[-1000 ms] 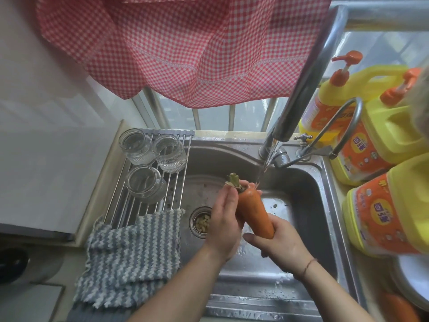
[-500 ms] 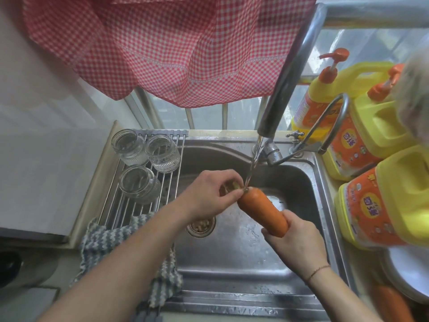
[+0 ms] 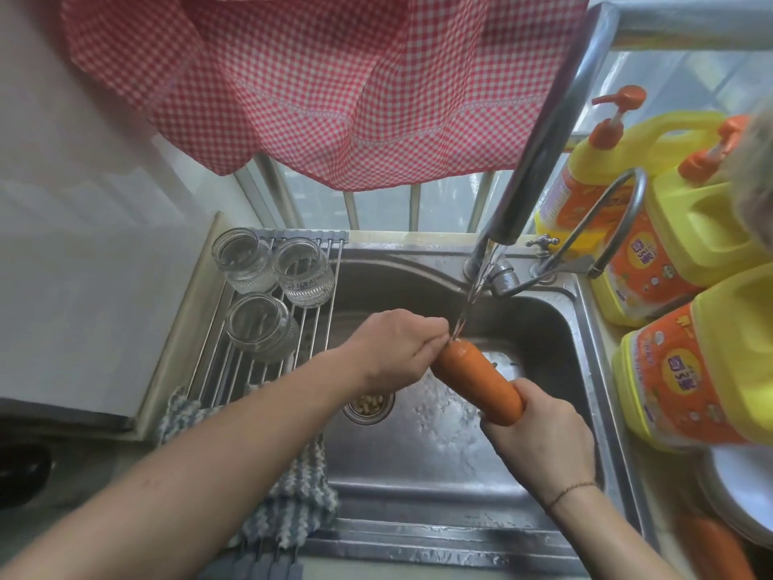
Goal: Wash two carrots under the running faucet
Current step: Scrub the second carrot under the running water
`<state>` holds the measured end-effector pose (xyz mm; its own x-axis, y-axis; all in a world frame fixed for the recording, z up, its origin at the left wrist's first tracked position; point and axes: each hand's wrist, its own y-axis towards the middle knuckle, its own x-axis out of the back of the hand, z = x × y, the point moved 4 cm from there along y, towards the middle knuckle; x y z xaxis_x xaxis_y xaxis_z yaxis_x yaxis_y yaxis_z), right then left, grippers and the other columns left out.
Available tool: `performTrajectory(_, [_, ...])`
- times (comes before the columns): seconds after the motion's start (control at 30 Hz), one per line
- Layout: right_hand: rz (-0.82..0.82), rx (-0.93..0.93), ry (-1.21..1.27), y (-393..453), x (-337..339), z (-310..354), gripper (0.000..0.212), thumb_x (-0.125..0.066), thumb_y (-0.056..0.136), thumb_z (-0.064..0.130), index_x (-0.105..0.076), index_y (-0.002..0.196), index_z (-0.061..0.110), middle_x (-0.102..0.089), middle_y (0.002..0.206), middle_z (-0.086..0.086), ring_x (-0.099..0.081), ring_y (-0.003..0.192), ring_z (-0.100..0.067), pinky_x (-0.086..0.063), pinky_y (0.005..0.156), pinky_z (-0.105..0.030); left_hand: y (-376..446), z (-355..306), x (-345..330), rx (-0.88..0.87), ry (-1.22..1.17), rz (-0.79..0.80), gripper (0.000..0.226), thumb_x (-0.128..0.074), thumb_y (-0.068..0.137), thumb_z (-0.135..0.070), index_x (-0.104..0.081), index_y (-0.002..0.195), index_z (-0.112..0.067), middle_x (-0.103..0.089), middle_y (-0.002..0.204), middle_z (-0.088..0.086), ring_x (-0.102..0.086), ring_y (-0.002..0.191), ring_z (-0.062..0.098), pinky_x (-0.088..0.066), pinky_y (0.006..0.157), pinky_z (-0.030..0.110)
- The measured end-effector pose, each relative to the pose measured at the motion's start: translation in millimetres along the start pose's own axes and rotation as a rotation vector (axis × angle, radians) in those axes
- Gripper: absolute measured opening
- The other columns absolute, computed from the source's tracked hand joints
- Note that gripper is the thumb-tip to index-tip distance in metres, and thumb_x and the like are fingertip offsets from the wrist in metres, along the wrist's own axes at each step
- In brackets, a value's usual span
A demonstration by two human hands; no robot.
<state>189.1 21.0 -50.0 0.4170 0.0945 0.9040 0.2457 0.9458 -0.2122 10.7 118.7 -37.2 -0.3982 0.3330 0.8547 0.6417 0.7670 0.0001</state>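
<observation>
Carrot (image 3: 477, 380): under faucet (image 3: 539, 148) stream, right hand (image 3: 539, 437) gripping tip, left hand (image 3: 397, 349) pinching crown. Second carrot (image 3: 711, 546), five o'clock, apparently awaits washing.

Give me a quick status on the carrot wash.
Right hand grips carrot low. Left hand pinches its top end. Faucet stream hits the top. Nothing in the way.

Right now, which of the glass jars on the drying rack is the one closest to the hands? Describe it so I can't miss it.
Start at the steel sink; the wire drying rack spans its left side, holding three clear glass jars. Two stand side by side at the back by the window; the nearest jar stands alone in front of them, just above the striped cloth.
</observation>
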Motion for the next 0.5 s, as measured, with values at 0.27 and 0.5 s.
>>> performTrajectory(0.27, [-0.086,0.049,-0.173,-1.8,-1.0,1.2,0.017,-0.062,0.078,0.038,-0.051,0.079,0.026,-0.056,0.062,0.007,-0.051,0.056,-0.028,-0.038,0.052,-0.028,1.9,11.2,-21.5,0.386,-0.389,0.101,0.042,-0.043,0.095,-0.022,-0.037,0.053,-0.017,-0.039,0.052,-0.003,-0.037,0.048,0.013,-0.031,0.053,0.031])
performTrajectory(0.5, [-0.076,0.064,-0.168,-3.4,-5.9,-1.0,0.017,-0.064,0.078,0.042,-0.055,0.083,0.029,-0.056,0.064,0.009,-0.059,0.060,-0.026,-0.037,0.052,-0.027,-15.0,10.0,-27.6,0.671,-0.992,0.094,0.033,-0.043,0.101,-0.018,-0.043,0.068,-0.014,-0.034,0.059,0.003,-0.030,0.043,0.012,-0.022,0.043,0.024])
